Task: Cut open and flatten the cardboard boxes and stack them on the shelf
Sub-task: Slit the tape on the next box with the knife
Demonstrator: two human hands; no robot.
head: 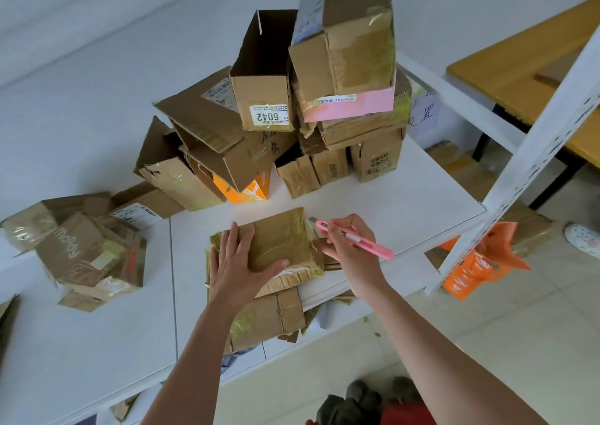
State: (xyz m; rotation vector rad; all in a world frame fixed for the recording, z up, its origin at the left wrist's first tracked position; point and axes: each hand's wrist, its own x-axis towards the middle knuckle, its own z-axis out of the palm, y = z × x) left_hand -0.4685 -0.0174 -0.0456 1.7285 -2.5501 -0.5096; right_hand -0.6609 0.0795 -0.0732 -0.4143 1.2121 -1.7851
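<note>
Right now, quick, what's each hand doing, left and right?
Left hand: open, fingers spread flat, pressing on the taped cardboard box.
Right hand: closed around the pink utility knife, its tip at the box's far right corner.

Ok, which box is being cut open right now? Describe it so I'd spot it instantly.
On the white shelf, look in front of the tall box pile, at the near edge. The taped box lies alone there, pressed by the left hand, with the right hand holding a pink knife at its corner.
</note>
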